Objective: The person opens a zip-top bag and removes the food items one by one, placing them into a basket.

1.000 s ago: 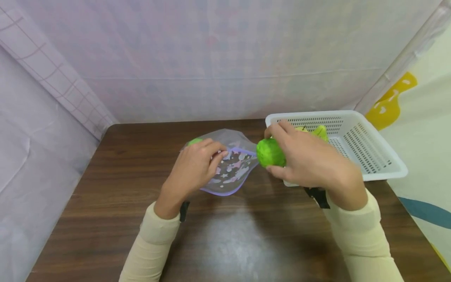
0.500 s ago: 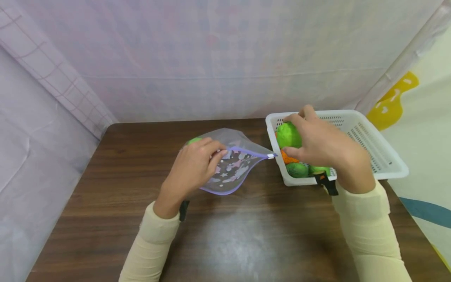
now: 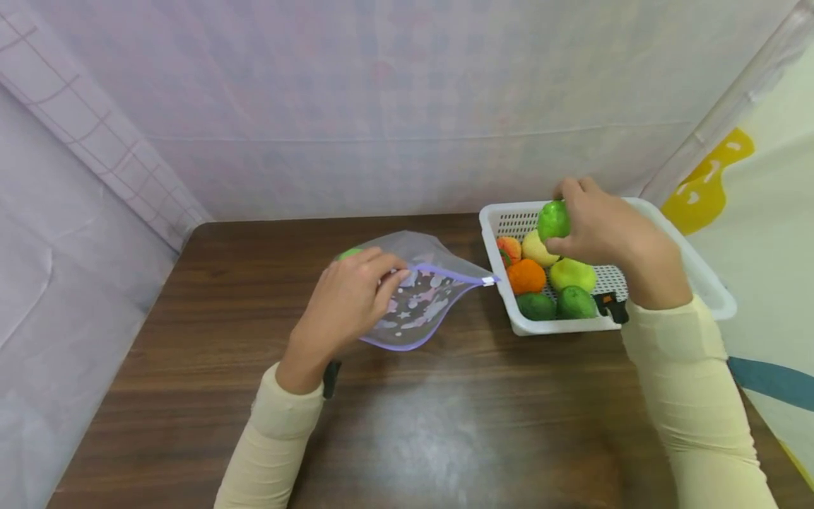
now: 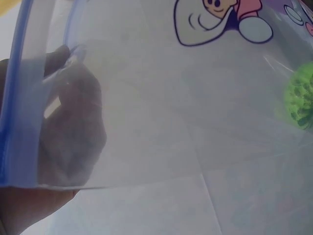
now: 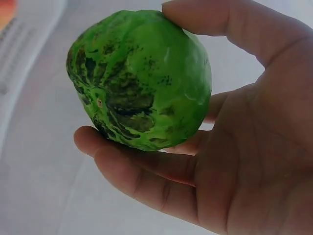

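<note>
A green custard apple (image 5: 142, 78), scaly with dark patches, is gripped between the thumb and fingers of my right hand (image 3: 607, 223). The hand holds it over the back of the white basket (image 3: 696, 272). My left hand (image 3: 350, 307) pinches the purple zip edge of a clear zip bag (image 3: 416, 307) printed with stars, whose mouth gapes towards the basket. Through the bag's film, the left wrist view shows the pinching fingers and, at the right edge, a bumpy green thing (image 4: 301, 95) inside. In the head view the left hand covers part of that side of the bag.
In the basket's left part lie an orange fruit (image 3: 526, 276), a pale yellow fruit (image 3: 536, 249), a yellow-green pear-like fruit (image 3: 574, 274), a red-orange one (image 3: 509, 249) and dark green ones (image 3: 575, 302). The bag's white slider (image 3: 488, 281) is at the basket's left rim. A brown table (image 3: 407, 417) lies beneath.
My right hand has carried the custard apple from the bag's mouth to the right and back, over the basket, uncovering the fruit there. My left hand and the bag have stayed put.
</note>
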`<state>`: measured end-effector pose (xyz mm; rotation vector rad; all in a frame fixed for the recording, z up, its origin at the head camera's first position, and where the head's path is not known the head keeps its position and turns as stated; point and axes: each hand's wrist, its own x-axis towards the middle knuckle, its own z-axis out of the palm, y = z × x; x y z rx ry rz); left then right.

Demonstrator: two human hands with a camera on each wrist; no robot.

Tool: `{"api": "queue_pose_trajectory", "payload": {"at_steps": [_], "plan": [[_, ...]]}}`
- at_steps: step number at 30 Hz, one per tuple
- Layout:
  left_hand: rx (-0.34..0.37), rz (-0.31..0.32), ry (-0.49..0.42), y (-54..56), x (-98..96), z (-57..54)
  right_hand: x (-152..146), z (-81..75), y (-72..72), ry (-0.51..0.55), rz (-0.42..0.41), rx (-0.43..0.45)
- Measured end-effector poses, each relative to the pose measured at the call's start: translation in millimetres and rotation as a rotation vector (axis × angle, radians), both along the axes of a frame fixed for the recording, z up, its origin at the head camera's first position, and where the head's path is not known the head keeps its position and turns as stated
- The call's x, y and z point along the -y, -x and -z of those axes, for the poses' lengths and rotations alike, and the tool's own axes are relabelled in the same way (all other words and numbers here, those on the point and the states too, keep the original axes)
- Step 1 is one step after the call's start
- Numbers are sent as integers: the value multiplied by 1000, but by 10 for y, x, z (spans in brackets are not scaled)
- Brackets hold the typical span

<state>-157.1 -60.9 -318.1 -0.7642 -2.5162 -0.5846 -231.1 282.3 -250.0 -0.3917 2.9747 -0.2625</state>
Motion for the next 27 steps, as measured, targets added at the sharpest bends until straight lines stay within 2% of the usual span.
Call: {"api": "queue_pose_trajectory", "payload": {"at_steps": [5,11,20,24,27], "plan": [[0,6,-4,-2,3,3,-262,102,181,-14,65,33],[5,4,1,-3,3,8,-504,169,297,-10,140,91],[-2,9,0,7,-12,-1,-746,217,384,-84,123,122],[-7,15,-6,6,-25,-9,-831,263,420,-69,129,132],[-10,14,-8,4,-32,-14,-886,296,438,-55,163,167]]}}
